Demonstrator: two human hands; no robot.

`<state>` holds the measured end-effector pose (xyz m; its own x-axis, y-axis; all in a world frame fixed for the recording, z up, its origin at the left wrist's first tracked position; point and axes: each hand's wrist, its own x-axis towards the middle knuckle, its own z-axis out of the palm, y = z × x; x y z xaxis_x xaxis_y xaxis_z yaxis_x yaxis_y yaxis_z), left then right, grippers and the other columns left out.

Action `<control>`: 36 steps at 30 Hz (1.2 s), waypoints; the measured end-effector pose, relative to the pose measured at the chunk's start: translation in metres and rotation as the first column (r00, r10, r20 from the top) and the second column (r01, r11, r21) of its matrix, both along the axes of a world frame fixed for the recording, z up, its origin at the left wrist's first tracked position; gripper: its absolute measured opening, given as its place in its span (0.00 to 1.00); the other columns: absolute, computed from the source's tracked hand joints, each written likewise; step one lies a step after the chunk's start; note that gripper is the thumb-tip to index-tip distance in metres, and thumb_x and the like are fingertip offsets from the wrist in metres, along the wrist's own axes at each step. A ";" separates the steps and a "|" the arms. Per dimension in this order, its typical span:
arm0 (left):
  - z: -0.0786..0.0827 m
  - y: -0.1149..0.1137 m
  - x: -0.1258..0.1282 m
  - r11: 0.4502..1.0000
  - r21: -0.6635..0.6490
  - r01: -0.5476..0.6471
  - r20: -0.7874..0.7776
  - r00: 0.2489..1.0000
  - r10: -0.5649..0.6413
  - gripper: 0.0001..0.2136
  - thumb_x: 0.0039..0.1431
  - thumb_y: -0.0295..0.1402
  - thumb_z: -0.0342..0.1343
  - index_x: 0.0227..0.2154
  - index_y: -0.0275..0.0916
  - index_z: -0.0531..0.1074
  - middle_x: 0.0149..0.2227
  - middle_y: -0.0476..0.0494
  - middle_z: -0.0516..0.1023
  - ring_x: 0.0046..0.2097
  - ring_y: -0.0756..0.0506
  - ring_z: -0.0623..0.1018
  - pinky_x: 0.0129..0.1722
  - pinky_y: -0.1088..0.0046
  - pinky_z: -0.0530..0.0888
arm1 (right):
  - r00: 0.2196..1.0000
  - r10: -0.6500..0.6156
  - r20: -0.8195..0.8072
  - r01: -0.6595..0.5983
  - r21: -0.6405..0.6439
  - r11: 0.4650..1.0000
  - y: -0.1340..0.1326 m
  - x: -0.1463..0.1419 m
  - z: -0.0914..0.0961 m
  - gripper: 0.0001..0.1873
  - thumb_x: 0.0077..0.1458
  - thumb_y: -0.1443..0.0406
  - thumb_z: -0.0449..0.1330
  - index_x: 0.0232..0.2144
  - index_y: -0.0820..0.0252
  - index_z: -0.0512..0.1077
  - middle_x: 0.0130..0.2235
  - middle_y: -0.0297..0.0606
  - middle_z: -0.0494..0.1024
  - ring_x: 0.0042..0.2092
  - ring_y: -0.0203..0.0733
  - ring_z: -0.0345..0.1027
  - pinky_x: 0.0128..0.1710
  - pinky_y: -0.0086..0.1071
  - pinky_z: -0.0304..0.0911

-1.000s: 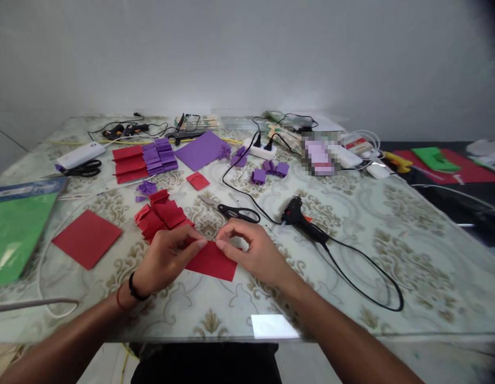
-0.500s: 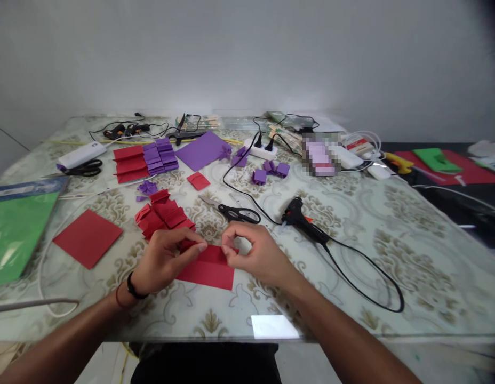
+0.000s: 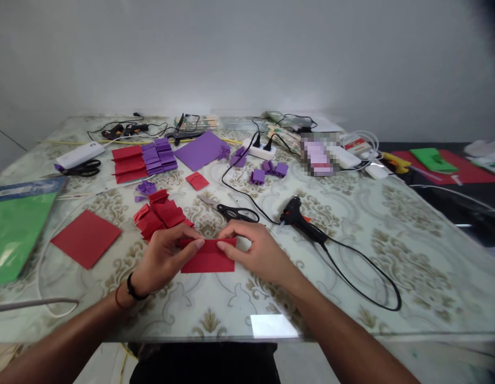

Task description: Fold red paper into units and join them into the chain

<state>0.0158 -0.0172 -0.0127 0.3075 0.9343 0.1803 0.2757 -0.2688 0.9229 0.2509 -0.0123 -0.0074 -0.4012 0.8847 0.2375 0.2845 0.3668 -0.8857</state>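
A red sheet of paper (image 3: 208,260) with a fold along its far edge is held between my two hands. My left hand (image 3: 164,255) pinches the fold near its left end, thumb on the near side. At the right part of the fold, my right hand (image 3: 257,249) grips with thumb and forefinger. Just behind my left hand lies a pile of folded red paper pieces (image 3: 161,213). Black-handled scissors (image 3: 239,213) rest beyond my right hand, and a black hot glue gun (image 3: 301,221) lies to its right.
A red square sheet (image 3: 86,239) and a green paper pack (image 3: 21,234) lie at left. Farther back are pleated purple pieces (image 3: 159,157), a purple sheet (image 3: 203,150), small purple boxes (image 3: 257,176) and a white power strip (image 3: 260,151). The glue gun's cord (image 3: 397,296) loops at right.
My right fingers have moved left onto the fold, closer to my left hand. The red sheet's near edge has lifted away from me and now lies straighter.
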 end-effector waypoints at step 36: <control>-0.007 0.008 -0.006 0.976 -0.147 0.161 0.481 0.874 -0.071 0.12 0.65 0.30 0.63 0.28 0.40 0.67 0.27 0.51 0.68 0.30 0.49 0.67 0.32 0.70 0.64 | 0.994 0.103 0.046 -0.102 -0.006 0.995 -0.005 -0.002 0.001 0.04 0.58 0.69 0.64 0.30 0.58 0.76 0.32 0.34 0.81 0.34 0.38 0.73 0.39 0.31 0.67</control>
<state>0.0093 -0.0094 -0.0195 0.3359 0.9271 0.1662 -0.2262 -0.0919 0.9697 0.2486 -0.0169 -0.0066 -0.5004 0.8392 0.2130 0.2867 0.3927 -0.8738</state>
